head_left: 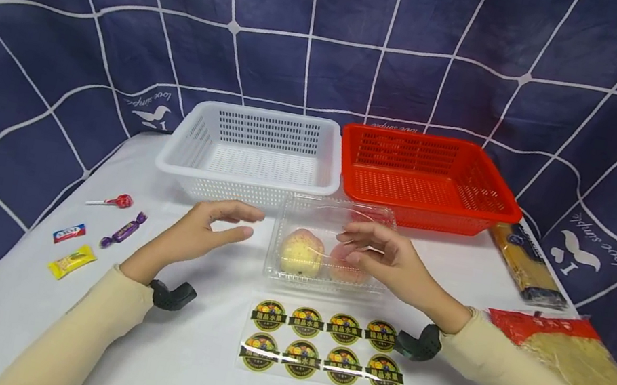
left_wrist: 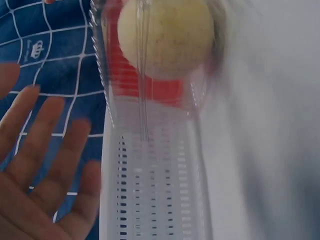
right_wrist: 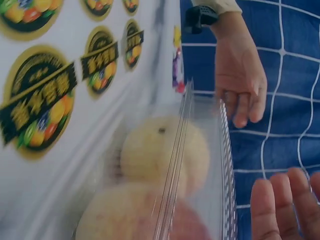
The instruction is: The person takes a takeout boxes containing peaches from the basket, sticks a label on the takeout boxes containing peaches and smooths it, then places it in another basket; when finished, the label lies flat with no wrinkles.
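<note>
A clear plastic clamshell box [head_left: 325, 279] stands mid-table with its lid down. Through its wall show two yellowish, pink-blushed fruits that look like peaches: one on the left [head_left: 302, 253], one on the right [head_left: 343, 266]. My left hand [head_left: 209, 230] hovers left of the box, apart from it, fingers and thumb spread. Over the box's right end, my right hand [head_left: 395, 263] overlaps the lid in the head view, its fingers gently bent and holding nothing. The right wrist view has its fingers [right_wrist: 284, 207] beyond the box's ridged edge.
Behind the box stand a white basket [head_left: 247, 190] and a red basket [head_left: 430, 207]. A sheet of round fruit stickers [head_left: 319, 375] lies in front. At left are a lollipop [head_left: 124, 200] and several wrapped candies [head_left: 72, 261]; at right, a noodle pack [head_left: 525, 262] and a red bag [head_left: 580, 371].
</note>
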`<state>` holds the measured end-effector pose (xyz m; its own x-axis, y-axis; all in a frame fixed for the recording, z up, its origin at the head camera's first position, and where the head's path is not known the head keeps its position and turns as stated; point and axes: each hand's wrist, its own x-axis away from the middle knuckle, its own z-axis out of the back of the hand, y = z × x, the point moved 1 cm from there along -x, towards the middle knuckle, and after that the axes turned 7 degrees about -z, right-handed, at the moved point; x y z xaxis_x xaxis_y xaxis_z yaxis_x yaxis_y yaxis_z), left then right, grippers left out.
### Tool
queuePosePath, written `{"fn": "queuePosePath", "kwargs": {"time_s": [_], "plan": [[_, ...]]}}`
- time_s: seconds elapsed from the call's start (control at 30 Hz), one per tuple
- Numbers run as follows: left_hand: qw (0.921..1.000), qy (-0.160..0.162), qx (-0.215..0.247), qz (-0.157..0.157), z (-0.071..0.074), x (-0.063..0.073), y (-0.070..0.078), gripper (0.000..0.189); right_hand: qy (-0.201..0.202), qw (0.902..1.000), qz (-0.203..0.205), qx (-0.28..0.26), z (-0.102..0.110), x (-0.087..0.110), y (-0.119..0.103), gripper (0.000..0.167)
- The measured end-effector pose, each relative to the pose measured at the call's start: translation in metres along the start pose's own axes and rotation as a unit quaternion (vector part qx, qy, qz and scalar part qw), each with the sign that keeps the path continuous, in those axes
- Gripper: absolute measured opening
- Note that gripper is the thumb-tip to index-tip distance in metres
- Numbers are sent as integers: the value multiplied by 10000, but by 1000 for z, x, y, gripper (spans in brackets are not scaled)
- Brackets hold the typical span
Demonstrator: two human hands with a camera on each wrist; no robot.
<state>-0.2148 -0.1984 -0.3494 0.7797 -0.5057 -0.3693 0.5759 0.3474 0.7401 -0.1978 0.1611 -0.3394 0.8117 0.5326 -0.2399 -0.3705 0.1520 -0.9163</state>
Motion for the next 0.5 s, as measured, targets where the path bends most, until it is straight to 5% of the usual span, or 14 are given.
{"fn": "queuePosePath", "kwargs": {"time_s": [0.23,0.5], "plan": [[9830,-1647,805,102,-3,4,-4,25,-876,9959,203,79,-25,-11,-3,36],[9484,-2783,1273,830,-14,5,-18,30,-2132,9734,199,820,-56,-16,0,32]]}}
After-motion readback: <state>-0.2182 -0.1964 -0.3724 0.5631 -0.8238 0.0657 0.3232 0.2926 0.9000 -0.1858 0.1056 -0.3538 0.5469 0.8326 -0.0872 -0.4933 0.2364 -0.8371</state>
